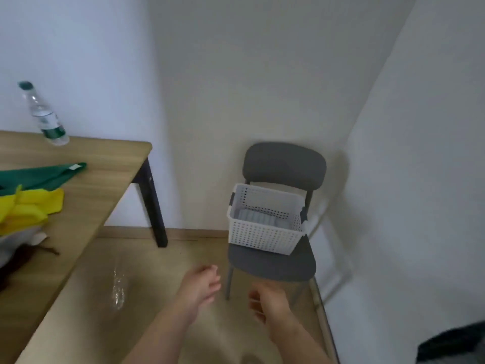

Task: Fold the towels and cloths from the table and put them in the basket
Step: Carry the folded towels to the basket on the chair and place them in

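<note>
Both hands hang empty over the floor between the desk and the chair. The left hand (202, 286) and the right hand (265, 303) each have a slack grip, fingers loosely curled and apart, clamped on nothing. The white basket (262, 236) sits on the seat of the grey chair (284, 164), with 1 pale folded cloth (258, 219) lying in its bottom. The unfolded pieces lie heaped on the desk (105, 185) at the left: a green cloth (39, 174), a yellow cloth (31, 206) partly over it, and a grey cloth (18, 240) nearest.

The step in hand, I judge, is fetching the next piece. Best to take the yellow cloth by 2 corners, 1 per hand, lift it free so the green cloth is not dragged along, and spread it flat on bare desk before folding.
</note>
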A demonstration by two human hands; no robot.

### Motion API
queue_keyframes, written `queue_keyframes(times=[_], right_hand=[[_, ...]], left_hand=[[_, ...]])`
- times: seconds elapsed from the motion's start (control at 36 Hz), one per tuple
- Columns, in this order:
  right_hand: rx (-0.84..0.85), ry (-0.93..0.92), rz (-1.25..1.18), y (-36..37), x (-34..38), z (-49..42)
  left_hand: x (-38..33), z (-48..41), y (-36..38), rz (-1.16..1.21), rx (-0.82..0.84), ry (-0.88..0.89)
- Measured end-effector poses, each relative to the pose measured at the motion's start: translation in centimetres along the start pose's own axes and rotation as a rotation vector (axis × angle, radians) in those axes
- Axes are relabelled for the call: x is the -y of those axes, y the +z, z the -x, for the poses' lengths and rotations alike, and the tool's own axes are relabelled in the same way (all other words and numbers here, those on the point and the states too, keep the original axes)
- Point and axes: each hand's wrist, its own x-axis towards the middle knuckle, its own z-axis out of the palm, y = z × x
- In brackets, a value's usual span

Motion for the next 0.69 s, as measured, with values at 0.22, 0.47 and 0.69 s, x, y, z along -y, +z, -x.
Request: queue_keyframes(times=[0.22,0.47,0.69], right_hand=[[0.057,0.068,-0.115,8.5,-9.7,13.2],[0.097,0.012,-0.089,12.2,-17.7,26.2],[0.168,-0.027,-0.038,13.8,-26.0,35.5]], left_hand=[[8.4,10.2,-12.1,-0.041,0.001,0.037],[17.5,21.5,-20.4,-0.018,-0.028,0.051],[26.0,31.5,-23.8,0.017,0.000,0.076]])
